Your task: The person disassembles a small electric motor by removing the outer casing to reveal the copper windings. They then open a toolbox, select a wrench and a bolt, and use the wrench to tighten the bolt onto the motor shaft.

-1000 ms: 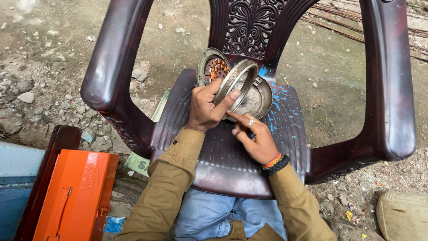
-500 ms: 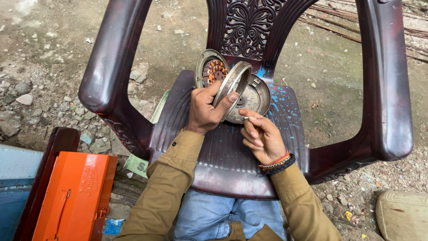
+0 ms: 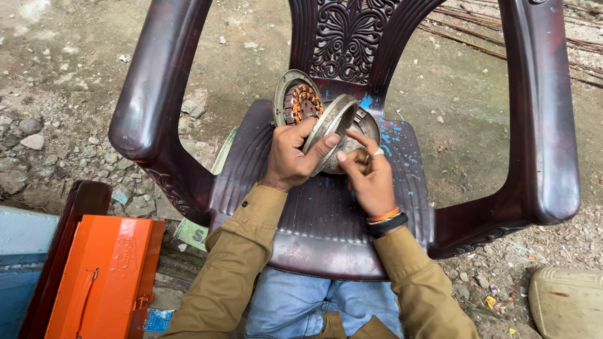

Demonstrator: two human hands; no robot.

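Observation:
My left hand (image 3: 290, 157) grips a round grey metal motor cover (image 3: 333, 120) and holds it tilted on edge above the chair seat (image 3: 314, 213). The fingertips of my right hand (image 3: 370, 179) pinch the cover's lower right rim; there is a ring on one finger and an orange and a black band at the wrist. A motor stator with copper windings (image 3: 300, 102) leans in its round shell against the chair back just behind the left hand. A second metal dish (image 3: 372, 125) lies on the seat behind the cover, mostly hidden.
The dark maroon plastic chair has high armrests (image 3: 157, 94) on both sides and blue paint specks (image 3: 394, 143) on its seat. An orange metal toolbox (image 3: 103, 270) lies at the lower left. Stony dirt ground (image 3: 56, 125) surrounds the chair. A pale container edge (image 3: 565, 301) shows at the lower right.
My right hand has moved up from the seat and closed its fingers on the cover's rim. The left hand has tipped the cover more upright.

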